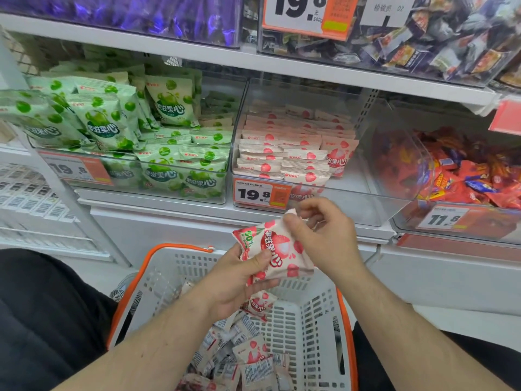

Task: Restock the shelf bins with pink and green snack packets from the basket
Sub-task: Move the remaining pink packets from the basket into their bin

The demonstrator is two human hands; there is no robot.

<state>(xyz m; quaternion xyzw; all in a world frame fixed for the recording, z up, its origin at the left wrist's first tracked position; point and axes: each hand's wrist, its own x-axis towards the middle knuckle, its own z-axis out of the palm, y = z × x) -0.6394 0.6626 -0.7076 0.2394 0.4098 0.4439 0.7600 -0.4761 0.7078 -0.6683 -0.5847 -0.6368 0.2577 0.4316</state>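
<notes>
Left hand (235, 280): curled under and around the lower edge of a pink packet (277, 251), thumb pressed on its front, held above the basket.
Right hand (318, 235): fingers bent, pinching the same packet at its upper right corner; both hands clamped on it together.
Pink packet: tilted, printed face up, in the air between basket and shelf, just below the pink bin's price tag (260, 194).
Basket (313, 311): grey slotted plastic with orange rim, low in the centre, holding a loose heap of more pink packets (248, 354), many lying back side up.
Pink bin (366, 176): clear, middle shelf, centre; packets stood in neat rows on its left half, right half bare.
Green bin (135, 190): clear, just left of the pink bin, crowded with green packets (104, 119), some piled above the rim.
Right neighbour: clear bin of red wrapped snacks (465, 176).
Upper shelf: purple wrapped sweets (127, 15) at left, mixed dark packets (423, 43) at right.
</notes>
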